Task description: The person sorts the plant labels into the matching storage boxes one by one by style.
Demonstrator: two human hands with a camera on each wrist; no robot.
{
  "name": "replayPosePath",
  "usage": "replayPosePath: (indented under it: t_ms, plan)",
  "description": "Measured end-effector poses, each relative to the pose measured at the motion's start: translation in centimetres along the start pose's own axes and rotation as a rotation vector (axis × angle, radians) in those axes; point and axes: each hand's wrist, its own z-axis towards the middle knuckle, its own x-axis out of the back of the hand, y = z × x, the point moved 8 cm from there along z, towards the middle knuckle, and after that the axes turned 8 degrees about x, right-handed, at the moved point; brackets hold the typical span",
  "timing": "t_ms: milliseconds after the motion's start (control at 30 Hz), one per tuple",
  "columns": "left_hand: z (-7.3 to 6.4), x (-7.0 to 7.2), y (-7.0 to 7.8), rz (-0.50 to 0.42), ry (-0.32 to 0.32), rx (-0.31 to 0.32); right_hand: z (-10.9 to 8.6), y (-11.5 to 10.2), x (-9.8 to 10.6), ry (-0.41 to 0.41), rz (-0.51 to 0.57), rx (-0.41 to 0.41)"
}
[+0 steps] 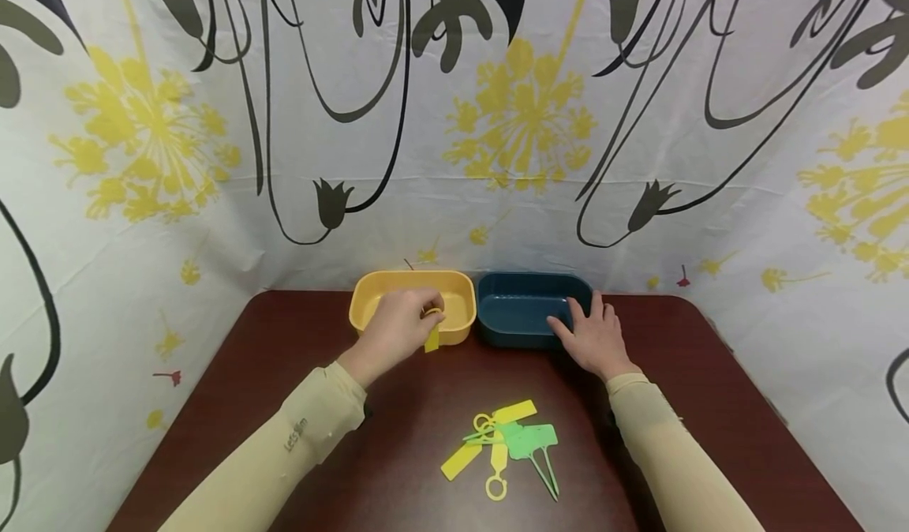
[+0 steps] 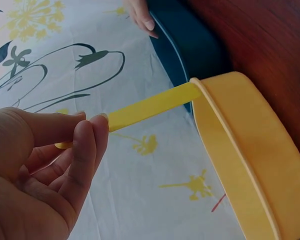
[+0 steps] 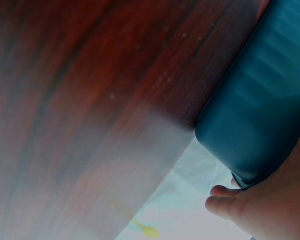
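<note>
My left hand (image 1: 399, 324) pinches a flat yellow plastic tag (image 2: 150, 107) between thumb and fingers. The tag hangs over the front of the yellow tray (image 1: 458, 328); in the left wrist view its far end overlaps the tray's rim. At the right end of the dark blue tray (image 1: 521, 338) is my right hand (image 1: 596, 338), its fingers spread over the rim. The right wrist view shows that hand against the blue tray's side, with part of the fingers hidden. Nearer on the table lie several yellow tags (image 1: 461, 461) with ring ends, crossed with green tags (image 1: 531, 440) with thin tails.
Both trays stand side by side at the back of the dark red-brown wooden table (image 1: 398, 453). Right behind them hangs a white cloth (image 1: 440, 224) with yellow and grey flower prints, which also covers both sides.
</note>
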Motion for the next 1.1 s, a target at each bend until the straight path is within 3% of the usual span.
replayPosePath:
  t_ms: [267, 867, 1100]
  plan:
    - [1.4, 0.7, -0.4, 0.024, 0.041, -0.020, 0.1, 0.1, 0.1, 0.010, 0.000, -0.002]
    - [3.6, 0.8, -3.3, 0.059, 0.045, -0.028, 0.0, 0.2, -0.1, 0.027, -0.015, 0.001]
    - [4.0, 0.7, -3.9, 0.058, 0.055, -0.040, -0.1, 0.0, 0.1, 0.020, -0.019, 0.001]
